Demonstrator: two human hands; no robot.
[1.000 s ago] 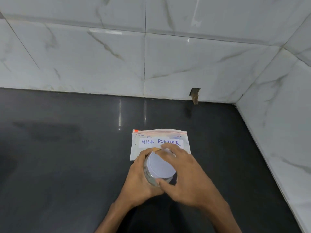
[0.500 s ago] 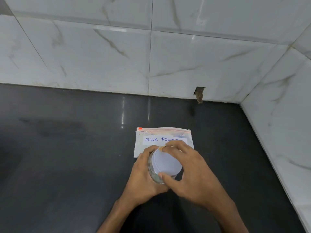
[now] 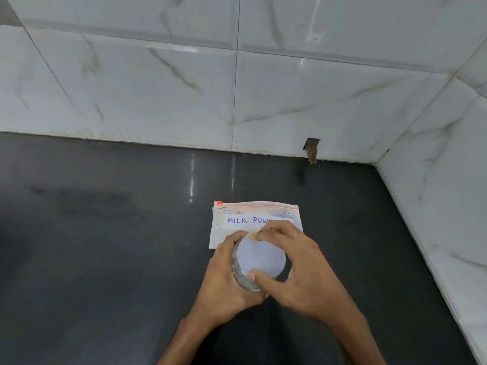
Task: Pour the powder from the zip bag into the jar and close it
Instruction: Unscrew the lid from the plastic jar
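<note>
Lower middle of frame: left hand [image 3: 226,283] wraps around the jar [image 3: 243,281], right hand [image 3: 303,275] pinches the white lid [image 3: 261,258] on top. Zip bag [image 3: 237,214] lies flat just above them.

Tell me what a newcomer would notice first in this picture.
Low in the middle, the left hand grips a clear jar while the right hand pinches its white lid. Just behind them a zip bag, its handwritten label partly hidden after MILK POW, lies flat on the dark countertop. Farther back, a small ragged hole breaks the marble wall tiles near the right corner.
</note>
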